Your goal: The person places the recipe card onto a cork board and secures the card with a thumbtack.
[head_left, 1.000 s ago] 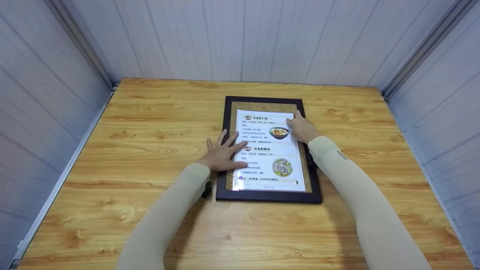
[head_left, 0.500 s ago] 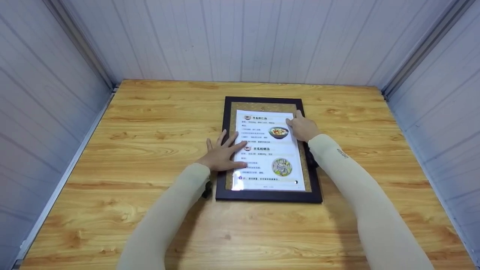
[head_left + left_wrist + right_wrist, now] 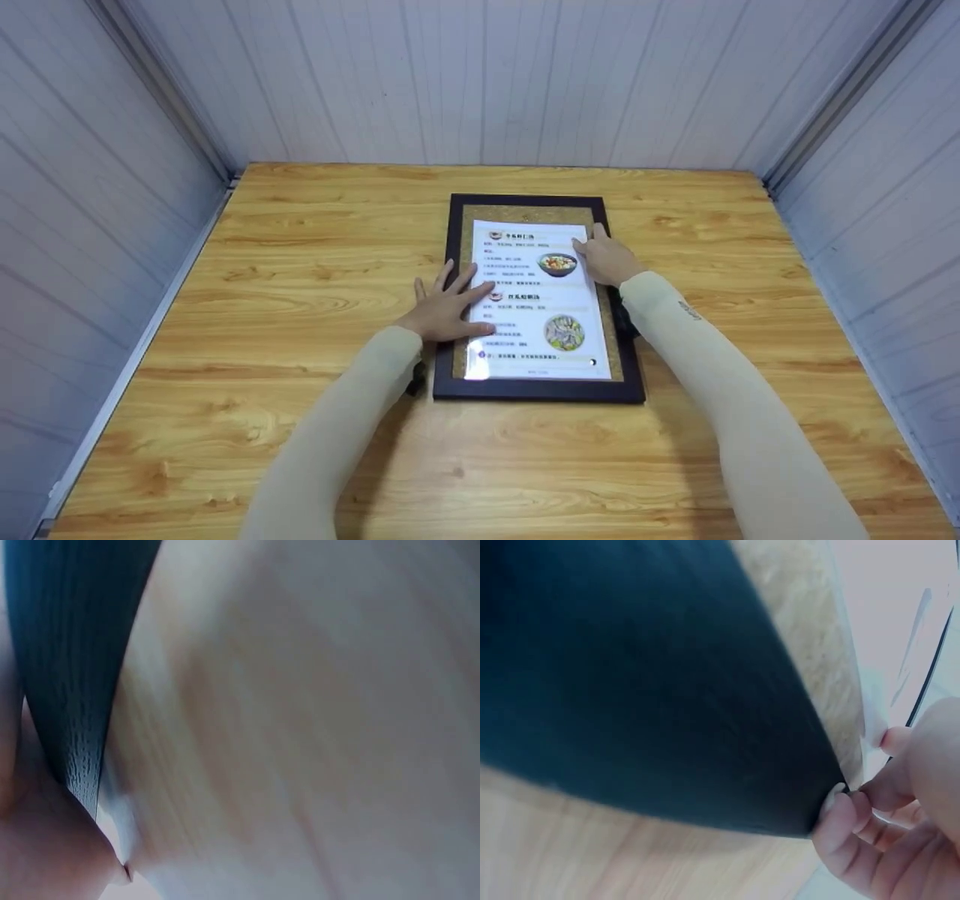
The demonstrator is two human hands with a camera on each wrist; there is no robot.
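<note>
A dark wooden picture frame [image 3: 538,390] lies flat near the middle of the worktop [image 3: 285,225], a little toward its far edge, with a cork-coloured backing and a glossy printed menu sheet [image 3: 536,300] laid inside it. The left hand [image 3: 444,307] rests flat with fingers spread, its palm on the worktop and frame's left rail, its fingertips reaching onto the left margin of the sheet. The right hand [image 3: 606,257] sits at the sheet's upper right, fingers curled, and from the right wrist view its fingertips [image 3: 838,804] appear to pinch at the sheet's edge beside the dark rail; I cannot tell for certain how much paper is caught between them. The risks, as I judge them, come from that small pinch. If the right hand pulls the corner while the left presses down firmly, the sheet could crease or tear between the two. If the left lets up, the slick sheet may skate across the backing and sit crooked against the border. A sideways tug could also drag the whole frame over the smooth worktop, as nothing braces it. The left wrist view is too blurred to tell how firmly that hand presses.
</note>
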